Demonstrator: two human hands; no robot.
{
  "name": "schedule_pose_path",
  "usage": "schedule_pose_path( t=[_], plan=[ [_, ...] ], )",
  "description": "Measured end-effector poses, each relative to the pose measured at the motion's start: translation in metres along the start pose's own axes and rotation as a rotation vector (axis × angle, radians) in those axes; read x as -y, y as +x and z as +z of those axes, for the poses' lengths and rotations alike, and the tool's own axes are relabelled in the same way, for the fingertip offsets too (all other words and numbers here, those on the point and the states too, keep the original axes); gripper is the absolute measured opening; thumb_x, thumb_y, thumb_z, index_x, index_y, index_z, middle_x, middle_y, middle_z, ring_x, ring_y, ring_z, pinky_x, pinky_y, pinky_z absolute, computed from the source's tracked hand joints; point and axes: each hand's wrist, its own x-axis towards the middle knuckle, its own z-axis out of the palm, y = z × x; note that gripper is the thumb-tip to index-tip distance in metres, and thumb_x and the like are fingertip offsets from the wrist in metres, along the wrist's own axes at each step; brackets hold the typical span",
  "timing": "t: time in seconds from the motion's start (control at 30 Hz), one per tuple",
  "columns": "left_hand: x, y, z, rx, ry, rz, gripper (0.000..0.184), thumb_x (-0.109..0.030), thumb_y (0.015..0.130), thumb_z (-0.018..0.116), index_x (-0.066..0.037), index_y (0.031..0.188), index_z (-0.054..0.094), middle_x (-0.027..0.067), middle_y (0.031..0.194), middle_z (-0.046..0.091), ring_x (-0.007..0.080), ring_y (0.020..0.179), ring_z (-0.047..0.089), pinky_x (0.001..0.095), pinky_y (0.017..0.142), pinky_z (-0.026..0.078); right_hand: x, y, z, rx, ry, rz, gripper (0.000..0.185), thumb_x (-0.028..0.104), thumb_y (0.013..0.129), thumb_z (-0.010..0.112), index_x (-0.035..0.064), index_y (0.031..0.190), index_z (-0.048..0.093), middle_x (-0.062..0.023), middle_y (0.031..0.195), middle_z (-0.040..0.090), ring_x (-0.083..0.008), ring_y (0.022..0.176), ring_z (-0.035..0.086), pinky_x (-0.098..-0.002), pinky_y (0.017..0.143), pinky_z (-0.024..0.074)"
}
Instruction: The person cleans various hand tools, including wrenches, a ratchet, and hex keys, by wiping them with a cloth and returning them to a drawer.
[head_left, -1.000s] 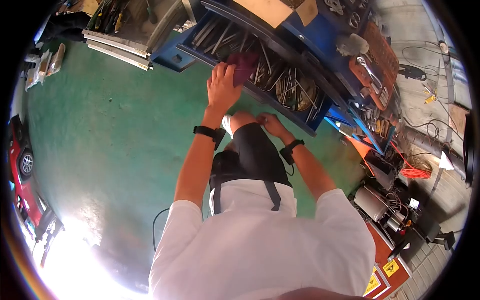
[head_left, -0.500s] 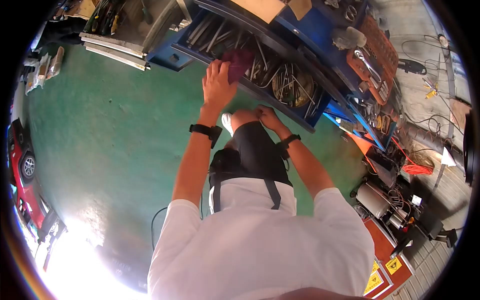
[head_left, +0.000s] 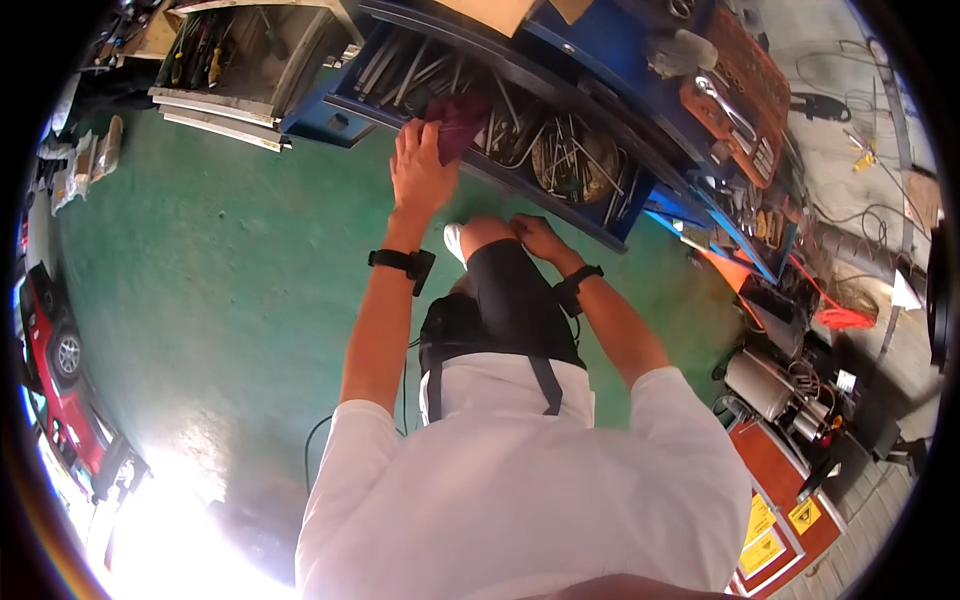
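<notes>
My left hand (head_left: 422,172) is closed on a dark maroon cloth (head_left: 464,120) at the front edge of a pulled-out blue drawer (head_left: 590,222). The cloth lies bunched over part of the drawer's contents and hides them. Long metal tools (head_left: 408,72) fill the drawer's left part. Further right in it sits a round tray (head_left: 603,178) with thin metal rods and keys lying across it. My right hand (head_left: 540,238) rests by my bent knee with its fingers curled, and nothing shows in it.
An orange socket case (head_left: 762,92) with a ratchet (head_left: 727,107) lies on the blue cabinet. Left of the drawer stands a wooden shelf (head_left: 215,105) with screwdrivers. A grey cylinder machine (head_left: 757,383) and a red-brown case (head_left: 800,545) are at right. A red car (head_left: 72,385) stands far left.
The cloth and my left hand have shifted slightly left in view, along with the drawer as the camera turned a little. My right hand stays by the knee.
</notes>
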Motion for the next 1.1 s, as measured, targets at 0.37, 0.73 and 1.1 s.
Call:
schedule_pose_path(
  t=[0.37, 0.73, 1.1],
  plan=[
    [0.0, 0.004, -0.004, -0.007, -0.011, 0.023, 0.057, -0.019, 0.075, 0.073, -0.011, 0.127, 0.05, 0.0119, 0.134, 0.047, 0.037, 0.126, 0.044, 0.0513, 0.095, 0.044, -0.017, 0.001, 0.004, 0.116, -0.019, 0.07, 0.041, 0.034, 0.1, 0.048, 0.0011, 0.123, 0.058, -0.0254, 0.123, 0.059, -0.0382, 0.116, 0.055, -0.0418, 0.099, 0.0425],
    [-0.003, 0.004, -0.003, -0.004, -0.017, 0.002, 0.059, -0.017, 0.075, 0.072, -0.012, 0.129, 0.05, 0.012, 0.136, 0.046, 0.0368, 0.128, 0.043, 0.0509, 0.098, 0.043, -0.038, -0.06, 0.005, 0.618, 0.515, 0.64, 0.074, 0.061, 0.102, 0.025, 0.0094, 0.155, 0.024, -0.0064, 0.155, 0.034, -0.0184, 0.139, 0.034, -0.0305, 0.116, 0.0248],
    [0.003, 0.006, 0.004, 0.003, 0.015, 0.018, 0.059, -0.02, 0.076, 0.073, -0.013, 0.129, 0.049, 0.0115, 0.137, 0.045, 0.0357, 0.129, 0.042, 0.0537, 0.097, 0.042, -0.075, -0.143, -0.021, 0.991, 0.169, 1.371, 0.062, 0.062, 0.098, 0.032, 0.0178, 0.137, 0.054, -0.0052, 0.136, 0.055, -0.0172, 0.113, 0.058, -0.0387, 0.097, 0.0443]
  ],
)
